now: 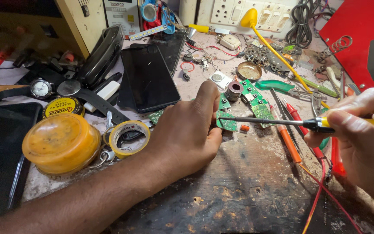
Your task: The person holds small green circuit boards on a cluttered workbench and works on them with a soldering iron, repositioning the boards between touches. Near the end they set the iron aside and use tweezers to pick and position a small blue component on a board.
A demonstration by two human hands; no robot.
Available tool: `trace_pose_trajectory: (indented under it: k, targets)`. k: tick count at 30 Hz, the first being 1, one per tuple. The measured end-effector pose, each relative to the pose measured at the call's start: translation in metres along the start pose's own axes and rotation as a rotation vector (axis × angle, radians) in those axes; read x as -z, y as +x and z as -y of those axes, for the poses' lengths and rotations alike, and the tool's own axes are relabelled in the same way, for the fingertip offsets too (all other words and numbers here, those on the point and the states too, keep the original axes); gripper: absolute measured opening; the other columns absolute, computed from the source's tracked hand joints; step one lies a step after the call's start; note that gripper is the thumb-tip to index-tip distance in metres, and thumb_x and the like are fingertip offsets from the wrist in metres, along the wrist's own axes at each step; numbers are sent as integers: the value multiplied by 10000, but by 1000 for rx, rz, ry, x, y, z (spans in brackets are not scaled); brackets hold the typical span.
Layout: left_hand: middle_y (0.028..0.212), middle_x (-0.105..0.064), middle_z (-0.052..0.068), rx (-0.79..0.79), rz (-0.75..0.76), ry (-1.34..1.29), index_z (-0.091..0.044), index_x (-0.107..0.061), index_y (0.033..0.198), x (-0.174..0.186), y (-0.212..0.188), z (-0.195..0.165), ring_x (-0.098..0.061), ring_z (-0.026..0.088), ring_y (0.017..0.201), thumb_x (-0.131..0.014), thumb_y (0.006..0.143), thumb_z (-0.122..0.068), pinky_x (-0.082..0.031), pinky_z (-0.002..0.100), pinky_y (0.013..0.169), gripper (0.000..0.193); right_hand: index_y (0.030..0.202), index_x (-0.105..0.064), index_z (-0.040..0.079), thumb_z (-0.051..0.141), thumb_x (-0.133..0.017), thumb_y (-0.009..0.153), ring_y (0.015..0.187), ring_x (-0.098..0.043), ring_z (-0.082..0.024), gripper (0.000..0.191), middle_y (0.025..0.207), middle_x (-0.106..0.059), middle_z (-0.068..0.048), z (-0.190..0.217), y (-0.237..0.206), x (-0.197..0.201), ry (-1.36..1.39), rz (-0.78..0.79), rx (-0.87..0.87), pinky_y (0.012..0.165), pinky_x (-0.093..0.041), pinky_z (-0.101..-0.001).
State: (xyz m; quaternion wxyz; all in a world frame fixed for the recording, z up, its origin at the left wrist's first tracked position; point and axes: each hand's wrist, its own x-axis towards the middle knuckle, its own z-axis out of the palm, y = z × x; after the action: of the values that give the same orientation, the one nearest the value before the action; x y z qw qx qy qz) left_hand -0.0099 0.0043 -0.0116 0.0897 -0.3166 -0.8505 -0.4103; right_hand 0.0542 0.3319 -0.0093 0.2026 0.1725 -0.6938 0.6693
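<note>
Left hand [186, 130]: fingers pinching small green circuit board [227, 122] on worn workbench [247, 190].
Right hand [360, 134]: closed around yellow-handled soldering iron [308, 123], tip touching board.
Nearby: yellow tape roll [129, 138], black phone [148, 78].

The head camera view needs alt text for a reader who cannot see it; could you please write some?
A left hand pins a small green circuit board on a worn wooden workbench, while the right hand touches a yellow-handled soldering iron to it. Black phones, a yellow tape roll and tools lie around.
</note>
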Motion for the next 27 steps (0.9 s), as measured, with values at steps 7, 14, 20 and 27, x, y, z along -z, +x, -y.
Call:
trace_pose_trajectory:
  k: [7, 14, 20, 27]
  targets:
    - [725, -676, 171, -75, -47, 27, -58, -420, 1073, -1, -1, 2, -689, 439, 704, -660, 794, -76, -494, 587, 652, 368, 933, -563, -5, -13, -622, 1099, 705, -719, -277, 176, 823, -662, -183, 6, -2, -6, -111, -6, 24, 762, -641, -432]
    - [741, -682, 186, -86, -39, 59, -48, -432, 1100, -5, 1, 4, -685, 445, 705, -647, 790, -75, -506, 585, 665, 379, 918, -579, 2, 16, -630, 1077, 711, -727, -275, 167, 824, -679, -168, 5, 3, -7, -80, -10, 10, 726, -649, -440]
    - [791, -687, 199, -143, -73, 52, -43, -438, 1095, -6, -1, 6, -684, 452, 754, -648, 781, -61, -499, 587, 688, 378, 945, -598, -1, 6, -649, 1064, 681, -714, -272, 129, 835, -670, -149, 7, 5, -13, -46, -59, -11, 696, -638, -454]
    - [784, -670, 192, -155, -72, 34, -46, -409, 1100, -5, -3, 6, -682, 457, 762, -652, 789, -42, -481, 594, 679, 395, 886, -569, -1, 19, -638, 1082, 677, -703, -262, 209, 821, -649, -164, 20, -1, -19, -327, -82, -15, 763, -630, -419]
